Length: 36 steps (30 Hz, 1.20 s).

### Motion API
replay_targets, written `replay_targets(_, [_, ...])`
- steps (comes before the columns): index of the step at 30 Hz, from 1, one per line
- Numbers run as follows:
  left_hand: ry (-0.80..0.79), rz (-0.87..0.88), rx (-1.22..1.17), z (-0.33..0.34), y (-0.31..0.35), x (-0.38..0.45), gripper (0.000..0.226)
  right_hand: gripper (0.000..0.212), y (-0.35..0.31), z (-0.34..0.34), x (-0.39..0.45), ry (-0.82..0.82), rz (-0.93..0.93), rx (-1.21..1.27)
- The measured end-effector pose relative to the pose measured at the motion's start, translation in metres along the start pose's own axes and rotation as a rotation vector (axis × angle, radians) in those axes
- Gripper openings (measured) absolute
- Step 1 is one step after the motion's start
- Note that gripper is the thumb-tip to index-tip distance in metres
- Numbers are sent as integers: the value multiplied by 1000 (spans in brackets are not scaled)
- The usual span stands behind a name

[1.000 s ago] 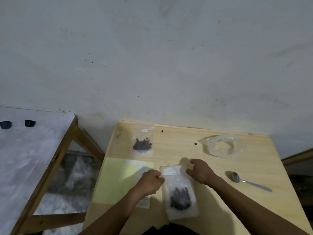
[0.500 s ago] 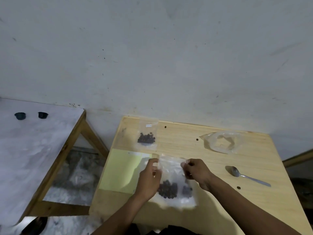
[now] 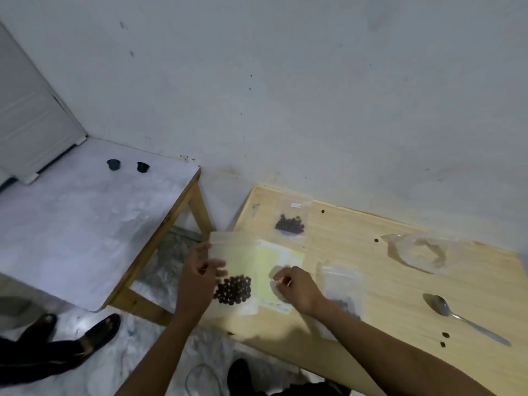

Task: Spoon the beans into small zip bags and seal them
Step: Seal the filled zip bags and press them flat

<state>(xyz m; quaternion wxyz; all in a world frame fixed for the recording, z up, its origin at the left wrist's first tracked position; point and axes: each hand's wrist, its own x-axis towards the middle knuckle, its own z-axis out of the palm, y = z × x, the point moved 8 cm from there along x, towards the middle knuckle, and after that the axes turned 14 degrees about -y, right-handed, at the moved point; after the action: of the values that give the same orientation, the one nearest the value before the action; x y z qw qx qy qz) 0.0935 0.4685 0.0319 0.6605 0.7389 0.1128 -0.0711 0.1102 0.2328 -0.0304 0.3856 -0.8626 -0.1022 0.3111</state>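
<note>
A pale plaster wall fills the upper half of the frame; below it, a light wooden table [image 3: 400, 281] occupies the lower right and a grey-topped side table [image 3: 85, 224] the left.

The step in hand appears to be setting aside a filled bag. The left hand [image 3: 197, 284] grips the left edge of a clear zip bag [image 3: 237, 270] at centre frame, fingers curled round it; the bag hangs over the table's left edge and a yellow sheet [image 3: 274, 270]. A cluster of dark beans [image 3: 233, 290] sits in its lower part. Whether its strip is fully closed cannot be told. The right hand [image 3: 297, 290] hovers just right of the bag with fingers curled; it appears to hold nothing.

Containers:
- A second bag [image 3: 291, 221], at the table's far edge, lies flat with beans inside.
- A third bag [image 3: 341, 290], just right of the right hand, is blurred; dark contents show faintly.
- A crumpled plastic bag [image 3: 417, 252], at right, looks nearly empty.

The spoon [image 3: 463, 317] lies at lower right, untouched.

The next move likely calls for checking the seal, laying the bag down, then taking up the spoon.
</note>
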Motion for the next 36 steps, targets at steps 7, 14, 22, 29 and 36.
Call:
replay_targets(7, [74, -28, -48, -35, -9, -23, 28, 29, -8, 45, 12, -108, 62, -506])
replay_targets(14, [33, -50, 4, -29, -10, -31, 27, 13, -11, 49, 14, -45, 29, -482])
replay_targets(22, [-72, -15, 13, 2, 9, -17, 24, 12, -42, -38, -10, 205, -144, 114])
replay_targets(29, [-216, 21, -65, 58, 35, -1, 24, 13, -94, -75, -29, 222, -284, 211])
replay_targets(36, [-236, 80, -46, 90, 60, 2, 22, 17, -90, -93, -38, 289, -236, 184])
